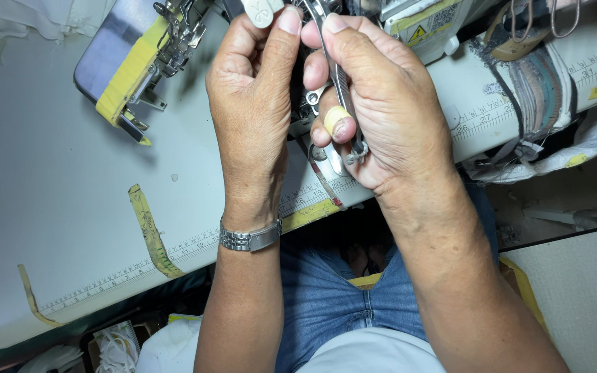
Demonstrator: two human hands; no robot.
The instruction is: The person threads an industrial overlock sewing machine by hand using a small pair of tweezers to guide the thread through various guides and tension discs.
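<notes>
Two hands: right hand [381,103] grips one metal tweezers [340,83]; left hand [253,97] pinches unseen.

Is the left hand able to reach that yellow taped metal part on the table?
Probably yes. The left hand is raised beside the right hand, and the yellow taped part lies just to its left on the table, with nothing in between.
</notes>
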